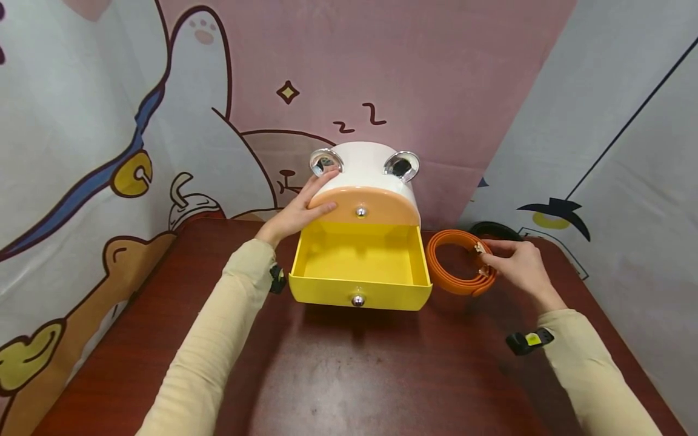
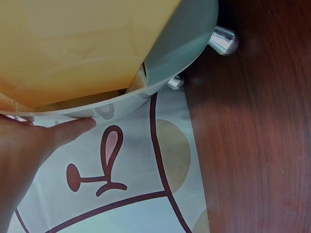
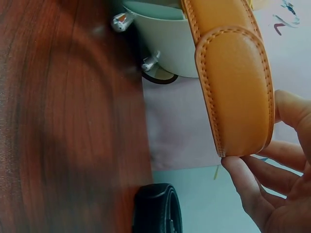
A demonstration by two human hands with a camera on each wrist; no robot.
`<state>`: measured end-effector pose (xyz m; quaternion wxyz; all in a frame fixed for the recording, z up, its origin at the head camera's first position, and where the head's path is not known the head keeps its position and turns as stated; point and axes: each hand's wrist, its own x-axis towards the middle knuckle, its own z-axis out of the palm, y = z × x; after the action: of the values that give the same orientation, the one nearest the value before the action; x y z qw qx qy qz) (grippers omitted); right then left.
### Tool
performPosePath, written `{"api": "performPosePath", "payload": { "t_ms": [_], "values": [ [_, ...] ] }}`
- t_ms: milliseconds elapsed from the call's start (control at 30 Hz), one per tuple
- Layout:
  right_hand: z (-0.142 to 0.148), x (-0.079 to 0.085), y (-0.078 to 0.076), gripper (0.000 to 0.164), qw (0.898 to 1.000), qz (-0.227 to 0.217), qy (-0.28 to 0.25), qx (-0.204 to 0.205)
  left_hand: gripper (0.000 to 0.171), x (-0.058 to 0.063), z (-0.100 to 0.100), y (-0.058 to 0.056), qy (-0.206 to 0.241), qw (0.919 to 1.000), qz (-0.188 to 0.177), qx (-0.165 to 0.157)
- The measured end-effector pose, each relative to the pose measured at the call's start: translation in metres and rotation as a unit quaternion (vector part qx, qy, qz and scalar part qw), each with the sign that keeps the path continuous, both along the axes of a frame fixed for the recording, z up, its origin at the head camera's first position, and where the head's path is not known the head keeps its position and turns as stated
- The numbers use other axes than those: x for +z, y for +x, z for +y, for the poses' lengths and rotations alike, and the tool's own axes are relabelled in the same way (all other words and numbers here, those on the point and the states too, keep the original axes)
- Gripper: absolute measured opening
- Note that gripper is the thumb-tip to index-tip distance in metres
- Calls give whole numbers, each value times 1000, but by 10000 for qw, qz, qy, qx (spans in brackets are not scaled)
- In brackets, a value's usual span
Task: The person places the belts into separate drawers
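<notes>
A small frog-shaped storage box [image 1: 362, 163] with a white top and two silver-ringed eyes stands at the table's back. Its lower yellow drawer [image 1: 360, 257] is pulled out with nothing inside; the upper orange drawer [image 1: 376, 204] is in. My left hand [image 1: 299, 213] rests on the box's left side and top edge, fingers spread. To the right of the drawer, my right hand [image 1: 515, 263] pinches a coiled orange belt [image 1: 444, 275] by its buckle side, above the table. In the right wrist view the stitched belt [image 3: 238, 92] hangs between thumb and fingers.
Behind the orange belt lies a coiled black belt [image 1: 495, 230], seen also in the right wrist view as a black roll [image 3: 158, 208]. The reddish-brown table [image 1: 349, 375] meets a cartoon-printed cloth [image 1: 436, 79] at the back and sides.
</notes>
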<state>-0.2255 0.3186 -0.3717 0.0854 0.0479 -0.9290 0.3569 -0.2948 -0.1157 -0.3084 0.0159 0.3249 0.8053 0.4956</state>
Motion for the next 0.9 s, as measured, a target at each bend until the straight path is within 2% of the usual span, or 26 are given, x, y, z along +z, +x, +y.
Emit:
{"api": "performPosePath", "payload": {
  "t_ms": [300, 533, 900],
  "values": [
    [-2, 13, 6, 44, 9999, 34, 68, -76, 63, -1, 0, 2, -70, 9998, -159, 98],
    [-5, 23, 9, 44, 9999, -7, -112, -112, 63, 0, 1, 3, -46, 9997, -203, 113],
    [-6, 41, 12, 48, 9995, -25, -102, -301, 63, 1, 0, 4, -85, 9994, -250, 206]
  ]
}}
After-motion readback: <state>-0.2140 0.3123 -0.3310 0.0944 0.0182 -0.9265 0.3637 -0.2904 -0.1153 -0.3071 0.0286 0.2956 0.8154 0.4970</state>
